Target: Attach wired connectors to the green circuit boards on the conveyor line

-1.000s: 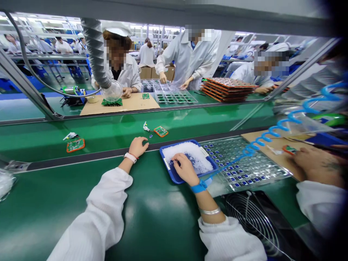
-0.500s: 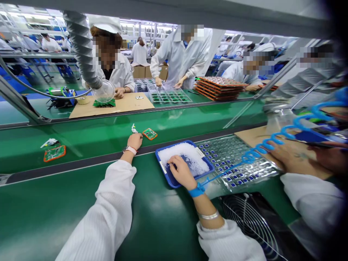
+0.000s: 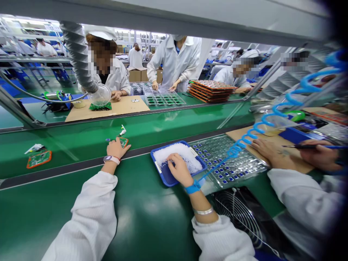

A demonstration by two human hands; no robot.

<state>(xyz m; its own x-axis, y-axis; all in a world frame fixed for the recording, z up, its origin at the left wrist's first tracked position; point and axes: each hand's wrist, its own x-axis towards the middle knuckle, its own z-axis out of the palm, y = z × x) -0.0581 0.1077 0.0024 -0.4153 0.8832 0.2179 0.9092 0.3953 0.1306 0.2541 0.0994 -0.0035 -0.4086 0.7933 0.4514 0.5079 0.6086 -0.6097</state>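
My left hand (image 3: pixel 116 149) lies over the near part of an orange-edged circuit board (image 3: pixel 124 141) on the green belt, its thumb spread to the right. Its other fingertips are partly hidden. A white connector with wires (image 3: pixel 123 130) lies just beyond, and a small blue piece (image 3: pixel 108 140) sits by the fingers. My right hand (image 3: pixel 179 169), with a blue wrist strap (image 3: pixel 193 187), is over a blue tray (image 3: pixel 165 180) of small white pieces (image 3: pixel 179 149). Its thumb and fingertips are drawn together; whatever is between them is too small to make out.
Right of the tray lies a clear sheet with blue squares (image 3: pixel 225 165). A coiled blue cord (image 3: pixel 252 132) crosses above it. A black fan (image 3: pixel 239 214) stands near my right forearm. Another board (image 3: pixel 39 159) lies left on the belt. A co-worker's hands (image 3: pixel 268 150) work at the right.
My left hand has moved left and now overlaps the circuit board, which was to its right. Boards and connectors have shifted left. My right hand stays over the tray. The view has shifted slightly.
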